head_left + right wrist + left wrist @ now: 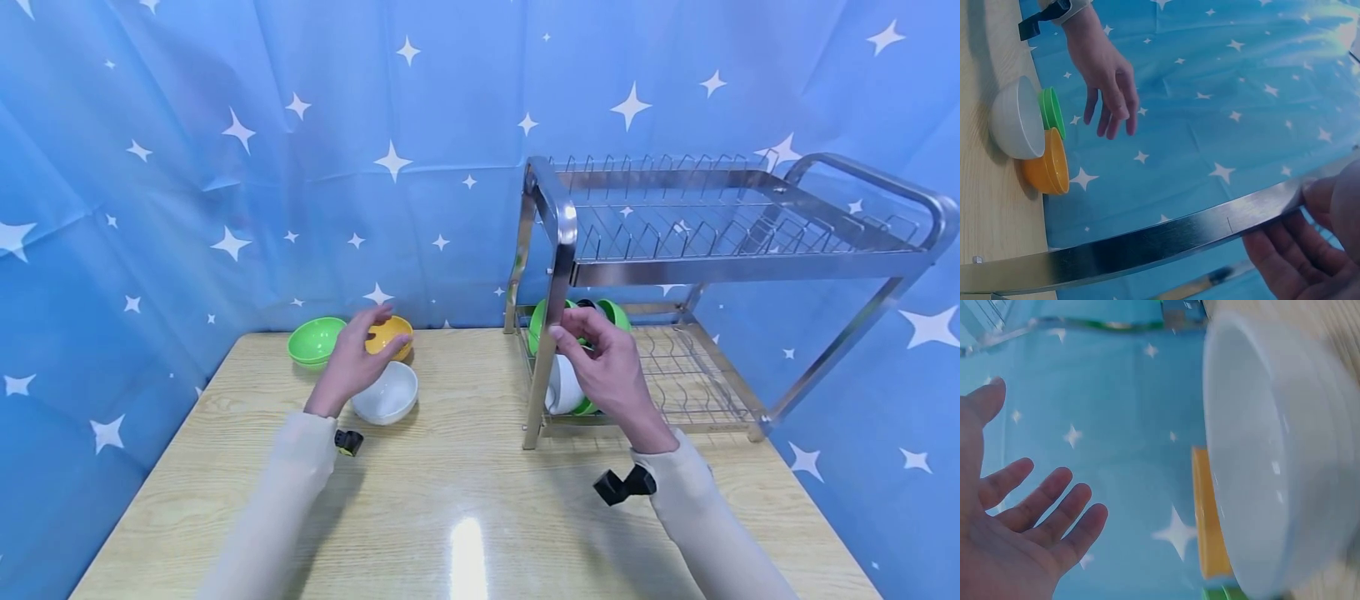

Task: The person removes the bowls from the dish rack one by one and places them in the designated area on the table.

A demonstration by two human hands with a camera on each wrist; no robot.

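Note:
My left hand (362, 354) hangs above a group of bowls, its fingers spread and holding nothing. A white bowl (386, 393) stands just below it, a yellow bowl (390, 335) behind that, and stacked green bowls (317, 340) to the left. In the left wrist view the white bowl (1254, 456) looms close beside the fingers without touching them. At the steel dish rack (645, 273), my right hand (603, 362) holds the front left post (1166, 234) between thumb and fingers. Behind that hand, a white bowl (564, 387) and green bowls (617, 317) sit on the lower shelf, partly hidden.
The rack's upper tier (675, 271) has wire dividers. Its lower wire shelf (682, 367) extends right of the stored bowls. A blue curtain (450, 125) with white stars hangs behind the wooden table (420, 517).

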